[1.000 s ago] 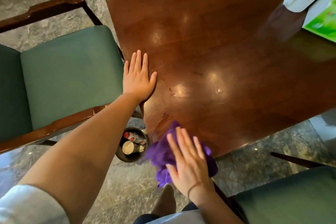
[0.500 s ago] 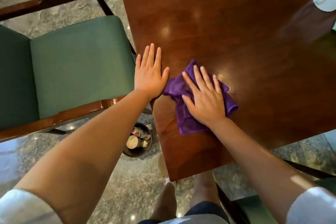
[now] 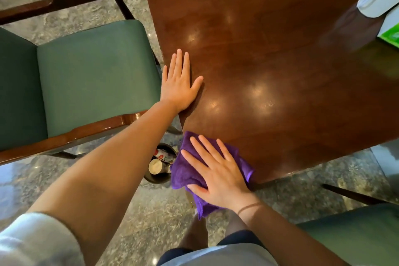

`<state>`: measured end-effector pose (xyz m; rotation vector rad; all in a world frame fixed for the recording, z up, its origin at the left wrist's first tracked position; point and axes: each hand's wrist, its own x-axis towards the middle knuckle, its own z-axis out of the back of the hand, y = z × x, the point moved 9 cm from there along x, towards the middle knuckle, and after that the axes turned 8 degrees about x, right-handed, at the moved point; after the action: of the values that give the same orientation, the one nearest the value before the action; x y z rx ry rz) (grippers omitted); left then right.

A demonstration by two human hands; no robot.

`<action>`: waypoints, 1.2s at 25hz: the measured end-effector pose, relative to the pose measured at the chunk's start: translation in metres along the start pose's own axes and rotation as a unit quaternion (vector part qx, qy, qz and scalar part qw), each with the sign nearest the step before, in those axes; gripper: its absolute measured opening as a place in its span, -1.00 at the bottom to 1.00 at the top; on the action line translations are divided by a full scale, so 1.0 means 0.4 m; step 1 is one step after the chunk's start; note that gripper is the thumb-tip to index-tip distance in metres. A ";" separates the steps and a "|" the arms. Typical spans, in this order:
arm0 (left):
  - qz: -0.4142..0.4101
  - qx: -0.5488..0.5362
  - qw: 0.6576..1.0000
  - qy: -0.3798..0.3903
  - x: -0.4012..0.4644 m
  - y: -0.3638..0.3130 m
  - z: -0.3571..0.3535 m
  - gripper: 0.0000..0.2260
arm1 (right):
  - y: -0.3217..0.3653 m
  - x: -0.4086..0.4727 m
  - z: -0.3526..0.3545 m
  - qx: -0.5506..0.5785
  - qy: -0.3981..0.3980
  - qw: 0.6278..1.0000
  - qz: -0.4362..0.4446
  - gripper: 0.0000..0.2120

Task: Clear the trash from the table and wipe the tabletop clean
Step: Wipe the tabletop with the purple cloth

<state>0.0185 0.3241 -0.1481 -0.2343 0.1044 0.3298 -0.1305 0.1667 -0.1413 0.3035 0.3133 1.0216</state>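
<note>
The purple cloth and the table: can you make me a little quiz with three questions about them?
1. True or false: the right hand presses flat on the purple cloth.
2. Where does the left hand rest: A) green chair seat, B) tabletop edge, C) bin?
3. What lies in the small bin on the floor?

Key: 1 true. 2 B. 3 A can and a cup.
</note>
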 end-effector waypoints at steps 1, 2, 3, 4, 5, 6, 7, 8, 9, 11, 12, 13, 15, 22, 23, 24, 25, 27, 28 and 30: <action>0.000 -0.034 0.999 -0.022 -0.039 -0.008 0.028 -0.39 | -0.004 -0.001 0.016 0.036 -0.012 0.999 -0.001 -0.29; -0.008 -0.066 0.996 -0.053 -0.100 -0.021 0.058 -0.39 | -0.009 -0.010 0.036 0.077 -0.028 0.997 -0.006 -0.30; -0.027 -0.093 0.992 -0.079 -0.179 -0.041 0.082 -0.40 | -0.017 -0.026 0.050 0.101 -0.045 0.994 -0.011 -0.32; -0.054 -0.115 0.988 -0.089 -0.269 -0.068 0.085 -0.41 | -0.028 -0.048 0.057 0.094 -0.062 0.994 -0.013 -0.34; -0.079 -0.121 0.986 -0.081 -0.364 -0.096 0.072 -0.41 | -0.033 -0.074 0.056 0.067 -0.069 0.995 -0.012 -0.36; -0.099 -0.109 0.987 -0.060 -0.447 -0.120 0.038 -0.42 | -0.041 -0.097 0.045 0.035 -0.064 0.997 -0.015 -0.39; -0.107 -0.089 0.990 -0.035 -0.510 -0.134 0.001 -0.43 | -0.050 -0.114 0.034 0.012 -0.057 0.998 -0.025 -0.41; -0.109 -0.070 0.991 -0.015 -0.548 -0.139 -0.038 -0.44 | -0.059 -0.121 0.025 0.001 -0.051 0.998 -0.037 -0.43; -0.108 -0.059 0.992 -0.001 -0.567 -0.139 -0.067 -0.45 | -0.065 -0.123 0.019 0.001 -0.047 0.998 -0.047 -0.44; -0.105 -0.061 0.993 0.008 -0.578 -0.135 -0.087 -0.46 | -0.061 -0.126 0.016 0.015 -0.042 0.997 -0.056 -0.45; -0.108 -0.067 0.992 0.010 -0.579 -0.136 -0.087 -0.44 | -0.058 -0.131 0.017 0.019 -0.044 0.997 -0.058 -0.46; -0.110 -0.077 0.991 0.011 -0.580 -0.137 -0.084 -0.42 | -0.055 -0.140 0.014 0.024 -0.046 0.997 -0.061 -0.46; -0.106 -0.100 0.989 0.006 -0.594 -0.139 -0.073 -0.43 | -0.044 -0.166 0.006 0.044 -0.058 0.996 -0.059 -0.48; -0.111 -0.121 0.986 -0.025 -0.661 -0.151 -0.056 -0.50 | 0.001 -0.231 0.033 0.087 -0.151 0.984 -0.047 -0.62; -0.117 -0.113 0.986 -0.025 -0.669 -0.155 -0.056 -0.52 | 0.005 -0.235 0.034 0.089 -0.149 0.984 -0.047 -0.62; -0.124 -0.105 0.986 -0.028 -0.676 -0.158 -0.055 -0.54 | 0.007 -0.238 0.037 0.093 -0.149 0.983 -0.045 -0.62; -0.132 -0.099 0.986 -0.035 -0.681 -0.162 -0.047 -0.58 | 0.011 -0.241 0.041 0.099 -0.149 0.983 -0.038 -0.64; -0.143 -0.102 0.984 -0.042 -0.682 -0.168 -0.024 -0.68 | 0.020 -0.241 0.063 0.114 -0.156 0.981 -0.022 -0.69; -0.140 -0.112 0.983 -0.043 -0.678 -0.170 -0.006 -0.73 | 0.024 -0.239 0.083 0.120 -0.167 0.979 -0.016 -0.74; -0.131 -0.117 0.983 -0.058 -0.665 -0.171 0.042 -0.76 | 0.031 -0.231 0.142 0.118 -0.204 0.972 -0.001 -0.79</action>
<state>-0.2081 0.1830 -0.0805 -0.4567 -0.0814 0.0930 -0.1627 0.0871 -0.0740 0.7167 0.0605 0.8962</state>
